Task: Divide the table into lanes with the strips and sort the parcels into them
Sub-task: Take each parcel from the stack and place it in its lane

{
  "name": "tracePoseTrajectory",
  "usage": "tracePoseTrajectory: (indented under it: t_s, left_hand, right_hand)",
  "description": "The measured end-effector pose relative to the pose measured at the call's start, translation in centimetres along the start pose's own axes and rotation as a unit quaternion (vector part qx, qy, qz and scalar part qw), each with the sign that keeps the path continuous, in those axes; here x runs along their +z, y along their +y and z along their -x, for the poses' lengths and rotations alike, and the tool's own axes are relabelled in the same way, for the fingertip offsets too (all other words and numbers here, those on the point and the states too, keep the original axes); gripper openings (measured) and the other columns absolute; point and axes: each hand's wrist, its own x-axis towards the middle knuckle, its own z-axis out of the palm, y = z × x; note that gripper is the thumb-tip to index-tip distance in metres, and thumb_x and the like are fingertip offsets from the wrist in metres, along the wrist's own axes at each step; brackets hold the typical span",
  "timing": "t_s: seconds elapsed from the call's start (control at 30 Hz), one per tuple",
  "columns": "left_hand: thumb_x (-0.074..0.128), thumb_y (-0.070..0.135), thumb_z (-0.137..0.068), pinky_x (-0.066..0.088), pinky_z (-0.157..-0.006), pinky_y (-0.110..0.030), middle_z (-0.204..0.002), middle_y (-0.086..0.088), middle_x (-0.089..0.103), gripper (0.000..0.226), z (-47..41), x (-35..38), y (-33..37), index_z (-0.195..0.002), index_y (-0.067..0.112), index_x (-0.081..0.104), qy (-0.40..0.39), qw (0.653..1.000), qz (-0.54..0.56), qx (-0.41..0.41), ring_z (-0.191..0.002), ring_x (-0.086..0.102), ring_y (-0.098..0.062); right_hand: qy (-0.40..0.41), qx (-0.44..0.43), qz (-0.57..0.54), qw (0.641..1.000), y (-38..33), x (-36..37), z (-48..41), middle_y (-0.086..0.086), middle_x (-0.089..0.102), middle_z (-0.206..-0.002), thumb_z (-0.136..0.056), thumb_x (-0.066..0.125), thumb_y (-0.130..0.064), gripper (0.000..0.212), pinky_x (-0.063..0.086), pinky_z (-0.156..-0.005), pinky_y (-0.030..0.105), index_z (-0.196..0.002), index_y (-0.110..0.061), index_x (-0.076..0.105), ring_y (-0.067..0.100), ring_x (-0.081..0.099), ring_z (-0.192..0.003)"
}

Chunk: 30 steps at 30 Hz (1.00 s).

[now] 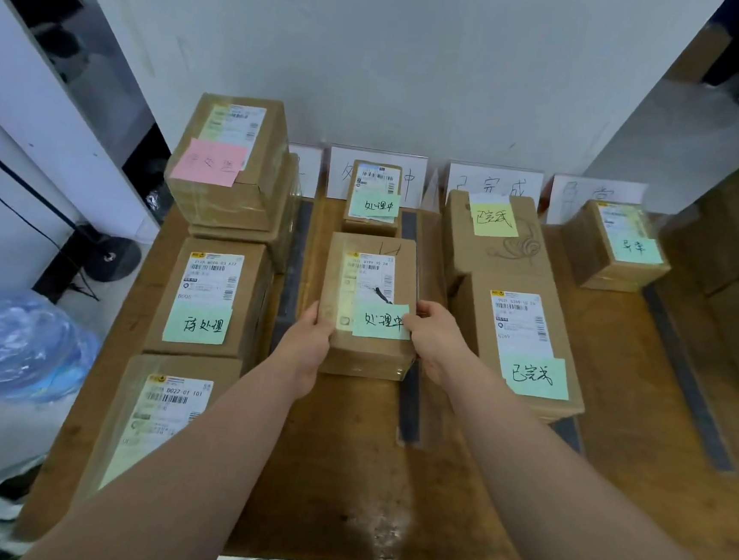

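Wooden table [341, 478], divided far to near by three dark strips: left strip [291, 273], middle strip [410, 408], right strip [685, 383]. White paper signs [494, 181] stand along the far edge against the wall. Leftmost lane: a stack of parcels topped with a pink note [230, 165] at the far end, a parcel with a green note [210, 297] in the middle, and a third parcel [154, 421] nearest. Second lane: a small far parcel [374, 197] and, just near of it, the held parcel [371, 293], which bears a green note. The left hand [308, 341] grasps its near left corner and the right hand [436, 339] grasps its near right edge, thumb on the note; whether it rests on the table or is lifted cannot be told. Third lane: a far parcel with a yellow note [491, 241] and a near parcel with a green note [527, 342], touching. Fourth lane: one small parcel [621, 246]. Left of the table: a blue plastic bag [18, 338].
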Motion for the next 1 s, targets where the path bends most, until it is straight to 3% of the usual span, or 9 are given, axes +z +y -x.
tracePoseTrajectory:
  t_s: [0.2, 0.43, 0.5, 0.57, 0.63, 0.77, 0.87, 0.93, 1.0]
  left_hand:
    - [0.039, 0.027, -0.106, 0.036, -0.114, -0.050, -0.138, 0.000, 0.055, 0.047, -0.4, 0.5, 0.1, -0.152, 0.030, 0.031, 0.015, 1.000, 0.005, 0.000, -0.129, 0.049, -0.021]
    - [0.040, 0.030, -0.105, 0.038, -0.112, -0.050, -0.144, -0.001, 0.051, 0.051, 0.4, 0.8, 0.4, -0.154, 0.028, 0.026, 0.037, 0.998, -0.053, 0.019, -0.132, 0.045, -0.021]
    - [0.041, 0.029, -0.105, 0.054, -0.092, -0.037, -0.143, -0.002, 0.051, 0.052, 1.2, 1.0, 0.7, -0.155, 0.023, 0.025, 0.048, 0.992, -0.104, 0.047, -0.123, 0.050, -0.018]
    - [0.043, 0.027, -0.105, 0.050, -0.062, -0.017, -0.135, 0.000, 0.054, 0.049, 2.3, 1.3, 1.2, -0.151, 0.019, 0.030, 0.067, 0.981, -0.155, 0.099, -0.108, 0.054, -0.011]
    - [0.046, 0.025, -0.104, 0.045, -0.055, -0.013, -0.126, 0.006, 0.054, 0.045, 3.6, 1.6, 1.9, -0.147, 0.020, 0.034, 0.081, 0.965, -0.196, 0.155, -0.103, 0.057, -0.011]
    - [0.051, 0.027, -0.101, 0.050, -0.060, -0.014, -0.134, 0.001, 0.054, 0.044, 5.7, 2.2, 3.4, -0.144, 0.022, 0.041, 0.102, 0.924, -0.285, 0.235, -0.112, 0.060, -0.017]
    - [0.054, 0.033, -0.099, 0.056, -0.088, -0.030, -0.142, 0.001, 0.050, 0.051, 7.5, 3.1, 4.5, -0.147, 0.022, 0.040, 0.119, 0.865, -0.394, 0.288, -0.125, 0.054, -0.018]
    - [0.051, 0.034, -0.100, 0.044, -0.106, -0.036, -0.144, 0.001, 0.051, 0.047, 8.3, 4.3, 5.0, -0.144, 0.021, 0.045, 0.110, 0.811, -0.463, 0.341, -0.129, 0.050, -0.018]
    - [0.048, 0.033, -0.100, 0.036, -0.110, -0.036, -0.142, 0.002, 0.054, 0.042, 9.0, 5.9, 5.2, -0.140, 0.020, 0.051, 0.089, 0.768, -0.509, 0.378, -0.129, 0.049, -0.017]
  right_hand:
    - [0.004, -0.011, 0.025, 1.000, -0.2, 0.1, -0.3, 0.006, 0.062, -0.126, -0.101, 0.048, -0.017, 0.041, 0.055, -0.065, 0.022, -0.141, -0.015, 0.040, 0.013, 0.061, -0.100]
    - [0.008, -0.041, 0.056, 0.998, 0.0, 0.0, -0.4, 0.005, 0.061, -0.127, -0.101, 0.048, -0.019, 0.043, 0.052, -0.057, 0.017, -0.143, -0.016, 0.038, 0.009, 0.060, -0.094]
    - [0.007, -0.059, 0.069, 0.996, -0.2, -0.4, 0.1, 0.004, 0.059, -0.132, -0.101, 0.048, -0.022, 0.045, 0.051, -0.057, 0.016, -0.145, -0.016, 0.037, 0.008, 0.060, -0.096]
    - [0.011, -0.090, 0.094, 0.991, -0.7, -1.1, 1.1, 0.001, 0.051, -0.141, -0.101, 0.048, -0.023, 0.049, 0.048, -0.062, 0.011, -0.148, -0.016, 0.034, 0.007, 0.056, -0.104]
    - [0.033, -0.135, 0.140, 0.980, -1.4, -2.1, 2.3, -0.001, 0.046, -0.145, -0.101, 0.049, -0.024, 0.050, 0.043, -0.076, 0.013, -0.148, -0.016, 0.035, 0.011, 0.052, -0.118]
    - [0.077, -0.198, 0.205, 0.955, -2.0, -4.2, 4.6, -0.001, 0.046, -0.147, -0.099, 0.051, -0.025, 0.048, 0.038, -0.099, 0.028, -0.145, -0.018, 0.039, 0.017, 0.047, -0.130]
    - [0.106, -0.215, 0.240, 0.941, -1.8, -6.6, 6.6, -0.003, 0.050, -0.142, -0.100, 0.049, -0.025, 0.044, 0.037, -0.098, 0.025, -0.142, -0.018, 0.043, 0.017, 0.047, -0.129]
    - [0.132, -0.219, 0.265, 0.930, -1.3, -8.6, 7.9, -0.004, 0.053, -0.137, -0.100, 0.049, -0.025, 0.041, 0.037, -0.093, 0.022, -0.141, -0.020, 0.045, 0.017, 0.050, -0.125]
    - [0.157, -0.224, 0.281, 0.920, -0.4, -10.8, 9.0, -0.002, 0.052, -0.140, -0.100, 0.049, -0.026, 0.042, 0.040, -0.097, 0.025, -0.141, -0.021, 0.045, 0.017, 0.050, -0.125]
